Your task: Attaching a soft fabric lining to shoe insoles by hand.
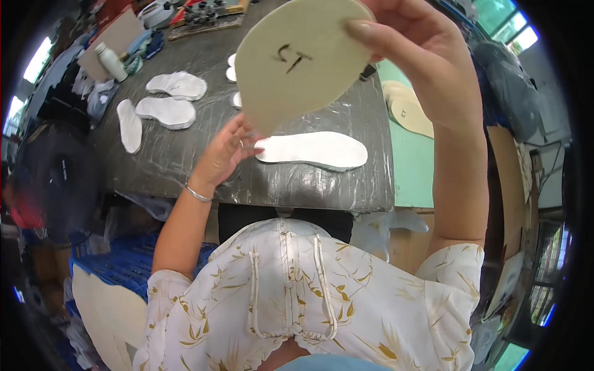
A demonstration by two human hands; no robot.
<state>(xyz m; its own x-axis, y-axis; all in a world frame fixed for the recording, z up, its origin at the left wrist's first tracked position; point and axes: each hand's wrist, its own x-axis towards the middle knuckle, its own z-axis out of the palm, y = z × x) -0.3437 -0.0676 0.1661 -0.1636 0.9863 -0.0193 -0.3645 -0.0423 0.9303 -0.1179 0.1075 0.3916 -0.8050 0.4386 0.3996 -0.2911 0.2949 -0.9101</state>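
A cream insole-shaped sheet [303, 68] with a dark handwritten mark is held up close to the camera. My right hand [408, 43] pinches its wide end, thumb on the face towards me and fingers behind. Its narrow end hangs near my left hand [226, 151], hiding some of those fingertips. A white insole [315, 148] with a fluffy underside lies on the dark table [297, 185]. My left fingers are closed at its narrow left end; how firmly they grip it is hard to see. A metal bangle [198, 193] circles my left wrist.
Several white insoles [166, 112] lie further left on the table. More cream sheets [409, 114] rest on a green surface [411, 176] to the right. A white bottle [111, 62] stands at the far left. A blue crate [117, 253] sits below the table's left side.
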